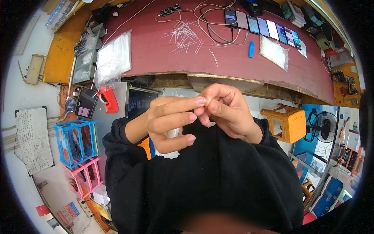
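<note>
My left hand and my right hand meet in front of my chest, short of the table's near edge. The right thumb and fingers are pressed together in a pinch. Against that pinch rests the left index fingertip, while the other left fingers are curled and a little apart. Whatever lies between the fingertips is hidden or too small to make out. Below the left hand a whitish, translucent thing partly shows, its kind unclear. On the table beyond the hands lie a loose pile of thin white strips and several phones in a row.
The dark red table carries a stack of clear plastic bags, another clear packet, a small blue object and tangled cables. A red tape dispenser is at left; a yellow stool stands right.
</note>
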{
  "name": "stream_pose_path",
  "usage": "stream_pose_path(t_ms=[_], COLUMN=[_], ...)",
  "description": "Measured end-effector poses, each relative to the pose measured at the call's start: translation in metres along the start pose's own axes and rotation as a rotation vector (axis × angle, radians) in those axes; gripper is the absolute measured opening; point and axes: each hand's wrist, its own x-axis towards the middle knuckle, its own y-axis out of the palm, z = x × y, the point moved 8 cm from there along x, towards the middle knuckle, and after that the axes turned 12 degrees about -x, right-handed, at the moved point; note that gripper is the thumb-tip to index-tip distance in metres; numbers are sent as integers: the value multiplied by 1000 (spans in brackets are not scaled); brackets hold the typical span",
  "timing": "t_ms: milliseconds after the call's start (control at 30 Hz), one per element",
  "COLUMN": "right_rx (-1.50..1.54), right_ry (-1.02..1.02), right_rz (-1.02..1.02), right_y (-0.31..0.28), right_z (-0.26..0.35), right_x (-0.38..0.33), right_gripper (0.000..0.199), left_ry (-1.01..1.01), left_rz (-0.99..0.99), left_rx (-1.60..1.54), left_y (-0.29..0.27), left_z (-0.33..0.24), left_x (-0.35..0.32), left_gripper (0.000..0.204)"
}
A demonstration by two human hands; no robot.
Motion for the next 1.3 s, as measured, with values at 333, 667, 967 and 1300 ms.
stream_pose_path(t_ms=[333, 667, 967, 1300], right_rx=[-6, -47, -145, 144], right_ry=[103, 92, -158, 168], right_rz=[-54, -88, -172, 134], right_y=[-8, -6, -13, 1], right_z=[-1, -1, 17, 6], right_x=[0, 4, 1, -6], right_gripper=[17, 16, 14, 18], left_ry=[114, 183, 65, 258], left_rz=[169, 232, 13, 291], left_rx=[106, 133, 125, 136], left_y=[5, 13, 22, 3], left_z=[7, 14, 18, 5], left_x=[5, 2, -14, 3], left_gripper=[26, 27, 35, 21])
